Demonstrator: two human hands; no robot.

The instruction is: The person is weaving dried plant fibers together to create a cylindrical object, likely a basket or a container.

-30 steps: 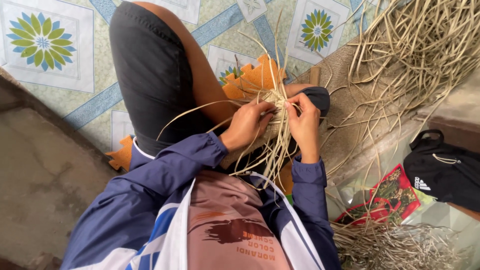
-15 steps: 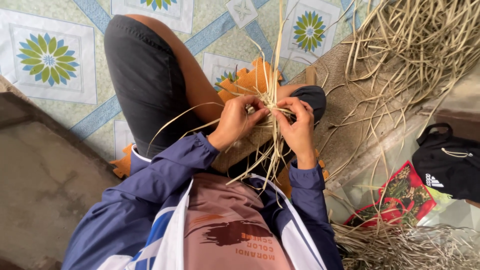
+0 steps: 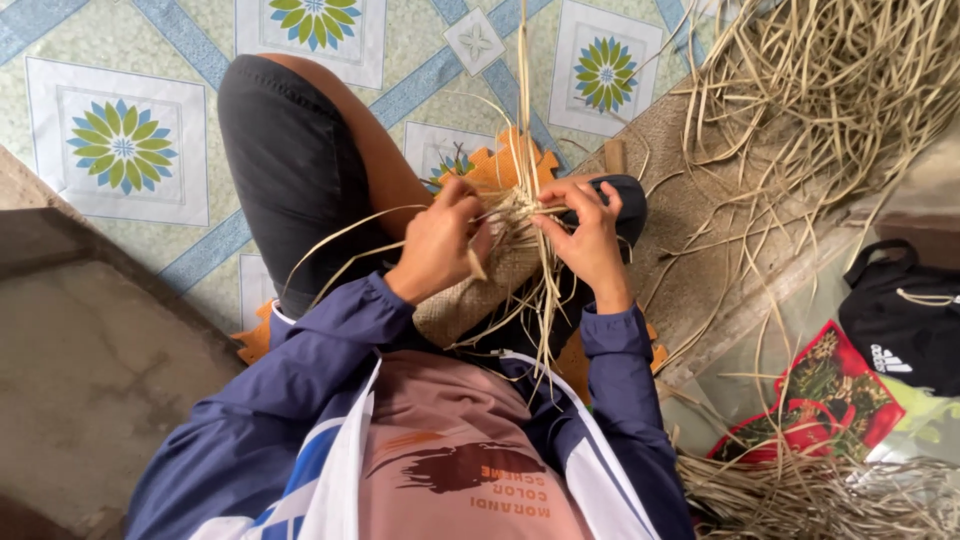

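Pale dried straw strips (image 3: 527,205) fan out from a half-woven mat (image 3: 478,290) on the person's lap, the left hand (image 3: 440,245) and right hand (image 3: 585,235) both pinching strands at its top edge, over an orange foam tile (image 3: 500,165), a loose straw pile (image 3: 830,90) well to the right.

We count two hands: left hand (image 3: 437,245), right hand (image 3: 590,240). One woven mat piece (image 3: 478,290). One black bag (image 3: 905,315). One red packet (image 3: 815,395). Two loose straw heaps (image 3: 830,90) (image 3: 820,495). Five flower-patterned floor tiles (image 3: 122,148).
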